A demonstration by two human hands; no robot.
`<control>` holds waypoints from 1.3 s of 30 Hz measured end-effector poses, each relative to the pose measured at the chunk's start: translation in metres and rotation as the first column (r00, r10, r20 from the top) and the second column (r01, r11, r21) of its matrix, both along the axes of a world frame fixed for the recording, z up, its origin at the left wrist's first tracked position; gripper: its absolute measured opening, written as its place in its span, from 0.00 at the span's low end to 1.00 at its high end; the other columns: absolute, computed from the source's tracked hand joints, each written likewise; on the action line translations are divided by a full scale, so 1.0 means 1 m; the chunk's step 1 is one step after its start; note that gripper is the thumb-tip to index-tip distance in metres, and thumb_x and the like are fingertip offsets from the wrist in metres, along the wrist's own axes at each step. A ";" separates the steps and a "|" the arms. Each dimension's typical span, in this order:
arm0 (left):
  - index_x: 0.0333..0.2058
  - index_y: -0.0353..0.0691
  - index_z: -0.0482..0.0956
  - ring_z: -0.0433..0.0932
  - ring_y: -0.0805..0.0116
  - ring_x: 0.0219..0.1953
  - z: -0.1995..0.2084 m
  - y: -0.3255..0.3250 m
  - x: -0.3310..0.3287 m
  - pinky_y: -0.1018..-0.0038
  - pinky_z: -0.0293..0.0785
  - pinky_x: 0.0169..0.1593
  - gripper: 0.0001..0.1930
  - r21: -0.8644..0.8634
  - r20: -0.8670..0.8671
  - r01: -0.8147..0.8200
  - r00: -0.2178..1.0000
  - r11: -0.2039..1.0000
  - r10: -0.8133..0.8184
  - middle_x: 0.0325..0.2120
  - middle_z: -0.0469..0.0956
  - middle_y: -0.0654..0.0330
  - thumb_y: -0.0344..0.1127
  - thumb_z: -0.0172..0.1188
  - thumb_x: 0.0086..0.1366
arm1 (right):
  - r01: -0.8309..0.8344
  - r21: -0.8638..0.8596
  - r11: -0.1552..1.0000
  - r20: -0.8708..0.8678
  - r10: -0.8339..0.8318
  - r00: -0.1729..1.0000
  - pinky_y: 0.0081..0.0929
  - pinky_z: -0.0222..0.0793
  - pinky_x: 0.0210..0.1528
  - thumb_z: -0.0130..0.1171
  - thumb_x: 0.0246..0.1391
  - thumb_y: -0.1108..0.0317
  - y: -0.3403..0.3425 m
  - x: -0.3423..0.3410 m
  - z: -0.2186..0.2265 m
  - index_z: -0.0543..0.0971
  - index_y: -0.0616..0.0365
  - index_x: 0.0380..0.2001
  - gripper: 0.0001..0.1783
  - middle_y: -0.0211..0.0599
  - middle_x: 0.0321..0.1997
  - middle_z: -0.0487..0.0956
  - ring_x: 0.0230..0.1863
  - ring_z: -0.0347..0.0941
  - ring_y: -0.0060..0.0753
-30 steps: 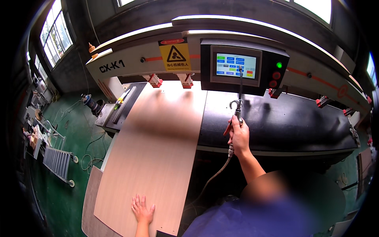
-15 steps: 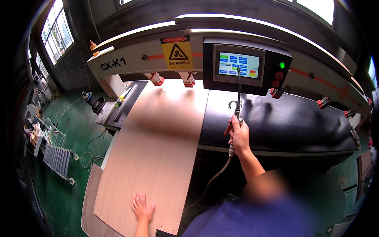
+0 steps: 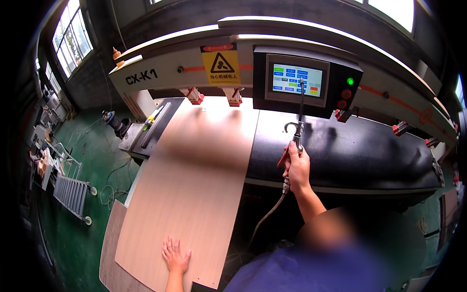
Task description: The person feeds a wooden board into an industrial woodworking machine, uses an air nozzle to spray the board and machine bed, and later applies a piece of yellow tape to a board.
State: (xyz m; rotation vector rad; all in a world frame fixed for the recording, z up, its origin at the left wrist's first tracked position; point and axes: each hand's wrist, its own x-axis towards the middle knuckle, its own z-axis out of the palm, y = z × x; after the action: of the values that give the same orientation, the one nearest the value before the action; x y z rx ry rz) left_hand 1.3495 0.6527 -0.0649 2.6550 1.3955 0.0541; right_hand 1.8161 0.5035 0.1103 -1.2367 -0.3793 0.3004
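Note:
My left hand (image 3: 175, 256) lies flat with fingers spread on the near end of a long, light wood-grain panel (image 3: 194, 185). The panel's far end reaches under the beam of a machine. In my right hand (image 3: 297, 168) is an air blow gun (image 3: 297, 138) with a red lever, a hook and a hose (image 3: 265, 219) running down from its handle. Its long thin nozzle points up, and the tip overlaps the lit touchscreen (image 3: 287, 80) on the control panel. Whether the tip touches the glass I cannot tell.
Red-tipped clamps (image 3: 233, 99) hang from the machine beam (image 3: 185, 70) over the panel and the black machine bed (image 3: 340, 151). A green lamp (image 3: 350, 81) glows beside the screen. A darker board (image 3: 114, 238) lies beneath the panel's left edge. A wheeled rack (image 3: 73, 199) stands at left.
The blow gun's nozzle tip has moved slightly up and right across the screen, with my right hand shifting a little. My left hand stays in place on the panel.

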 end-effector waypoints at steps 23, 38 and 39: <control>0.62 0.51 0.60 0.44 0.48 0.68 0.000 0.001 0.000 0.50 0.39 0.67 0.37 -0.008 0.006 -0.009 1.000 1.000 0.009 0.66 0.50 0.53 0.54 0.60 0.54 | 0.033 -0.024 0.999 0.062 -0.031 0.998 0.14 0.55 0.10 0.49 0.64 0.53 0.002 0.001 -0.007 0.71 0.59 0.31 0.19 0.28 0.17 0.69 0.12 0.60 0.14; 0.62 0.51 0.59 0.45 0.47 0.68 -0.002 0.001 -0.001 0.50 0.41 0.67 0.38 0.027 -0.001 0.011 1.000 1.000 -0.011 0.65 0.51 0.52 0.55 0.59 0.54 | 0.025 -0.029 0.999 0.044 -0.024 0.999 0.14 0.55 0.10 0.49 0.64 0.54 -0.001 0.002 -0.004 0.71 0.59 0.31 0.18 0.29 0.16 0.69 0.12 0.59 0.14; 0.61 0.51 0.59 0.45 0.47 0.68 -0.002 0.000 -0.001 0.50 0.41 0.67 0.37 0.026 0.002 0.011 1.000 1.000 -0.011 0.65 0.51 0.52 0.55 0.60 0.54 | 0.016 -0.028 0.999 0.042 -0.015 0.999 0.14 0.55 0.10 0.49 0.64 0.54 -0.001 0.002 -0.005 0.71 0.59 0.31 0.18 0.29 0.16 0.69 0.12 0.59 0.14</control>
State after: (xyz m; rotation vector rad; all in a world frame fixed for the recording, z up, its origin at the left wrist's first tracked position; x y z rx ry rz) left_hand 1.3485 0.6530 -0.0673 2.6825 1.3886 0.0736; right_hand 1.8177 0.5021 0.1056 -1.2748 -0.4024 0.2676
